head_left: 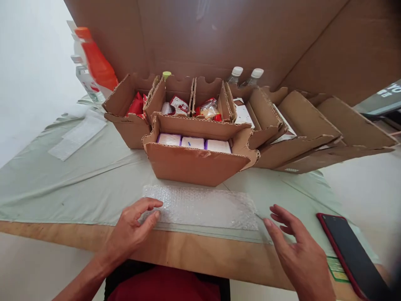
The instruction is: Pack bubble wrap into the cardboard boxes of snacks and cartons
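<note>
A clear bubble wrap sheet (pixel 203 209) lies flat along the front of the cloth-covered table. At its left end is my left hand (pixel 133 223), thumb and index finger apart, with nothing held between them. My right hand (pixel 294 246) hovers just past the sheet's right end, its fingers spread. A corner of the wrap points toward my right thumb; whether they touch I cannot tell. Right behind the wrap stands a cardboard box (pixel 188 165) holding three white-topped packs (pixel 193 143) with purple edges.
Behind is a row of open cardboard bins (pixel 125 129) with red packets (pixel 137 105) and snack bags (pixel 209 109). An orange bottle (pixel 98 60) stands at back left. More bubble wrap (pixel 78 136) lies at left. A phone (pixel 352 251) in a red case rests at right.
</note>
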Tool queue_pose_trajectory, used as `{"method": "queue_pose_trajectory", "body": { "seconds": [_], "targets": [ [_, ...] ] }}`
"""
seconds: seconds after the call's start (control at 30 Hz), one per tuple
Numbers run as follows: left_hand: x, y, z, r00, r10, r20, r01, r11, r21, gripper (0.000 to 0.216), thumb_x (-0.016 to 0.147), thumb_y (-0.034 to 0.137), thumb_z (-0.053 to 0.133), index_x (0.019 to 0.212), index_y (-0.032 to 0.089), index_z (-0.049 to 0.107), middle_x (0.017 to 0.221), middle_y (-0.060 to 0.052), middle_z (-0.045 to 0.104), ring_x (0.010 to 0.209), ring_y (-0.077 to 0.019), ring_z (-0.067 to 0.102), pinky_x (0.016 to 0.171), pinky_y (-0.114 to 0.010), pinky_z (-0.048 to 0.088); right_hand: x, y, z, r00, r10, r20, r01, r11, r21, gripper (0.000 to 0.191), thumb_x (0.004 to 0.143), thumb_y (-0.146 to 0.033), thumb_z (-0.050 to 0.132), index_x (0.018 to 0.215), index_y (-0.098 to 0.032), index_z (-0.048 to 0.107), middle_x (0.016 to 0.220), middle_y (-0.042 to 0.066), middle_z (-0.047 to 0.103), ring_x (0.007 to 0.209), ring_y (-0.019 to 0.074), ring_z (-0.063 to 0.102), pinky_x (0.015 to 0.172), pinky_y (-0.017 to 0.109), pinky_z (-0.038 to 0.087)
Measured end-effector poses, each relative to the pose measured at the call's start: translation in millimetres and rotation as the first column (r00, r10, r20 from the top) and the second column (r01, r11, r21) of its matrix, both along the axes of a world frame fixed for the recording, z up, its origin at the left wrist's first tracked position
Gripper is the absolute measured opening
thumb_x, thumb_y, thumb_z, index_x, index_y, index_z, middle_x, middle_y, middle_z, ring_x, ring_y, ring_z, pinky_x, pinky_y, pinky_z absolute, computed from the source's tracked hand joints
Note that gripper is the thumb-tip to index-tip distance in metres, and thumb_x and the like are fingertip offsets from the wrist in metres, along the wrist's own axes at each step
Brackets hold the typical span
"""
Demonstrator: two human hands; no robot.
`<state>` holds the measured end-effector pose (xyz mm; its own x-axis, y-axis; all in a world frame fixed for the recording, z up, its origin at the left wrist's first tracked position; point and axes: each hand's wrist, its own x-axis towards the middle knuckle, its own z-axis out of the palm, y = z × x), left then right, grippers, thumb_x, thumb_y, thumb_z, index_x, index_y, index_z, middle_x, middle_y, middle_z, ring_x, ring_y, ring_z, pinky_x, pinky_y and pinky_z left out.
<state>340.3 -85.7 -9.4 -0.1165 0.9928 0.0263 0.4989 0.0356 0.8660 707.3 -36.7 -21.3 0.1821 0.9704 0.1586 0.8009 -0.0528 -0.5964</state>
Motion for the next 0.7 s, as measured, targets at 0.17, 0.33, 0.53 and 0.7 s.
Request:
{"method": "queue_pose_trajectory", "body": {
  "seconds": [0.17, 0.33, 0.53, 0.7],
  "targets": [
    [15.6, 28.9, -0.7, 0.979, -0.111, 0.173, 0.144, 0.971, -0.19, 0.025, 0.088, 0.04, 0.061, 0.099, 0.025, 0.077, 0.099, -0.005, 0.078, 0.095, -0.0238, 0.072, 0.081, -0.034, 0.058, -113.3, -5.1, 3.7, 0.784, 0.613, 0.095, -0.62, 0.782, 0.069, 0.034, 0.097, -0.021, 0.051, 0.127, -0.023, 0.067, 0.134, 0.011, 0.069, 0.122, 0.0293, 0.065, 0.102, 0.049, 0.055],
    [16.2, 53.3, -23.1, 0.938, -0.011, 0.347, 0.137, 0.93, -0.34, 0.036, 0.079, 0.05, 0.065, 0.095, 0.018, 0.071, 0.082, -0.006, 0.073, 0.071, -0.0208, 0.07, 0.06, -0.031, 0.057, -135.9, 14.9, -21.3, 0.597, 0.786, 0.161, -0.784, 0.614, -0.092, 0.041, 0.093, -0.018, 0.059, 0.133, -0.021, 0.065, 0.147, 0.011, 0.061, 0.136, 0.0306, 0.056, 0.109, 0.052, 0.049],
    [6.1, 56.3, -31.1, 0.917, 0.058, 0.394, 0.127, 0.895, -0.428, 0.042, 0.076, 0.052, 0.069, 0.1, 0.017, 0.069, 0.087, -0.006, 0.073, 0.069, -0.0183, 0.068, 0.056, -0.028, 0.054, 30.7, -1.7, -41.0, 0.874, 0.232, 0.427, -0.275, 0.96, 0.043, 0.039, 0.102, -0.04, 0.044, 0.119, -0.019, 0.071, 0.129, 0.016, 0.072, 0.124, 0.0369, 0.065, 0.097, 0.058, 0.052],
    [10.1, 45.7, -20.0, 0.977, -0.054, 0.204, 0.122, 0.935, -0.333, 0.037, 0.086, 0.05, 0.058, 0.101, 0.018, 0.069, 0.08, -0.005, 0.07, 0.068, -0.0183, 0.065, 0.059, -0.03, 0.053, 50.4, 3.0, -34.4, 0.897, 0.162, 0.411, -0.263, 0.944, 0.202, 0.038, 0.103, -0.045, 0.044, 0.12, -0.021, 0.068, 0.118, 0.012, 0.076, 0.113, 0.0291, 0.07, 0.092, 0.045, 0.055]
  ]
}}
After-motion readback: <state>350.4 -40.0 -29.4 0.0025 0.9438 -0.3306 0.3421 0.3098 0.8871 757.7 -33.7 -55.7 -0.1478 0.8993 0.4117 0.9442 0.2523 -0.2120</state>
